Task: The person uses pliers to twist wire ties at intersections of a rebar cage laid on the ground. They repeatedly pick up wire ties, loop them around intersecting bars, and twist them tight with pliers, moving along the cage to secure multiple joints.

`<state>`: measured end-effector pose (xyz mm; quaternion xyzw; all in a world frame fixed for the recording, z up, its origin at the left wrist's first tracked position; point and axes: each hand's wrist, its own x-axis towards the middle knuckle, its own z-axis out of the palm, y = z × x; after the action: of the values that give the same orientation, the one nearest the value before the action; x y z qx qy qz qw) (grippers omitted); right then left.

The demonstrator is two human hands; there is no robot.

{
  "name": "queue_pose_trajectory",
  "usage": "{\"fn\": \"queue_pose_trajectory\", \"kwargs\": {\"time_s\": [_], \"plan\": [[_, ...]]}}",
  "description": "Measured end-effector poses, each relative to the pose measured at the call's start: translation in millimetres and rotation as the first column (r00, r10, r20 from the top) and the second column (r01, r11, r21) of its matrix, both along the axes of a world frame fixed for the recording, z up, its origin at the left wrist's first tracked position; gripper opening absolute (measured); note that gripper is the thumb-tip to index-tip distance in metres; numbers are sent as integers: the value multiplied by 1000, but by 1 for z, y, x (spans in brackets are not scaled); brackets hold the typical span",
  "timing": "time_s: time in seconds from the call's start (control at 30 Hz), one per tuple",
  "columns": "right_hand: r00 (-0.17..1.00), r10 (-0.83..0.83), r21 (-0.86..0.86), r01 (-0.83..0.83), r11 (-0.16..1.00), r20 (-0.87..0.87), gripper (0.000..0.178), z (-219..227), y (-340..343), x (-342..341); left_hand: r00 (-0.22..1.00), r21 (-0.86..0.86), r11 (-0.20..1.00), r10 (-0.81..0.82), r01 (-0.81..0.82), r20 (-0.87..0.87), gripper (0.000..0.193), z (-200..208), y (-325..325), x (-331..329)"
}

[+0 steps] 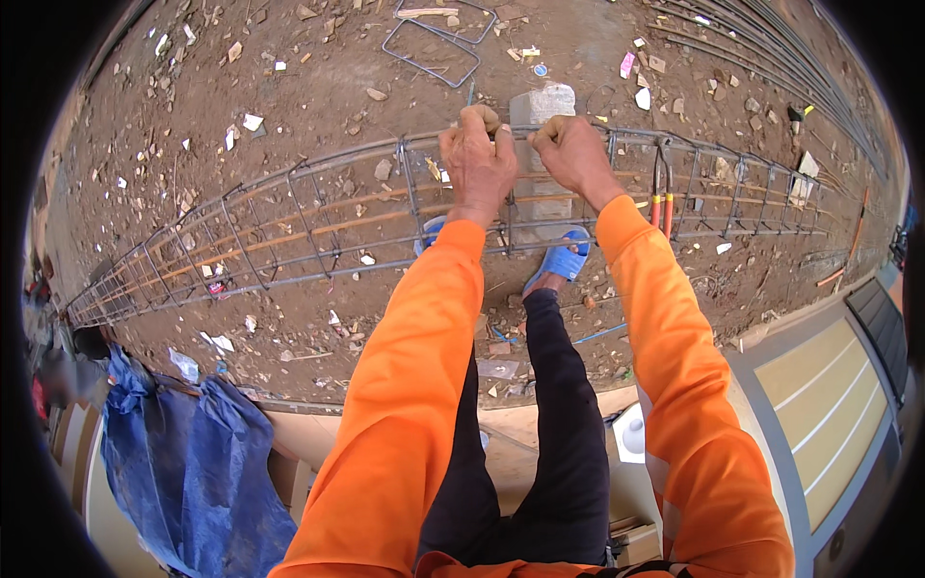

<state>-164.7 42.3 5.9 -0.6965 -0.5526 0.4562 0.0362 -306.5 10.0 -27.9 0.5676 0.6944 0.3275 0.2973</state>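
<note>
– Where are the hands working?

– At the far edge of the rebar cage [409, 181], which stretches left to right across the scene, above a pale block [545, 104]

– And their grip?

– Left hand [479, 162] and right hand [576, 156] are both curled, fingertips pinched together; I can't tell what they pinch

– Which step, then?

– Tying a joint on the far bar, I'd guess

– So the next move?

– Probably drawing the tie snug, then reaching right for the red-handled pliers [668, 207] on the cage
</note>
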Motion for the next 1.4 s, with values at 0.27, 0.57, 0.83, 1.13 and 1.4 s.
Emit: {"fn": "queue_pose_trajectory", "kwargs": {"time_s": [0.27, 0.57, 0.83, 1.13, 1.4], "plan": [[938, -345, 258, 325, 910, 33, 45, 19, -94, 54, 969, -378, 920, -8, 104, 247, 43, 31, 14, -19], [795, -133, 266, -37, 963, 591, 52, 11, -131, 150, 684, -770, 625, 617, -125, 390, 29, 64, -7, 28], [966, -255, 2, 255, 967, 50, 22, 67, -115, 137, 282, -760, 642, 751, -101, 597, 24, 62, -19, 16], [962, -92, -636, -96, 766, -256, 18, 71, -23, 58, 376, -730, 627, 768, -274, 519, 31, 72, -28, 43], [935, 291, -523, -354, 775, -202, 21, 69, -6, 54, 441, -712, 650, 738, -265, 510, 28, 63, -33, 36]]}}
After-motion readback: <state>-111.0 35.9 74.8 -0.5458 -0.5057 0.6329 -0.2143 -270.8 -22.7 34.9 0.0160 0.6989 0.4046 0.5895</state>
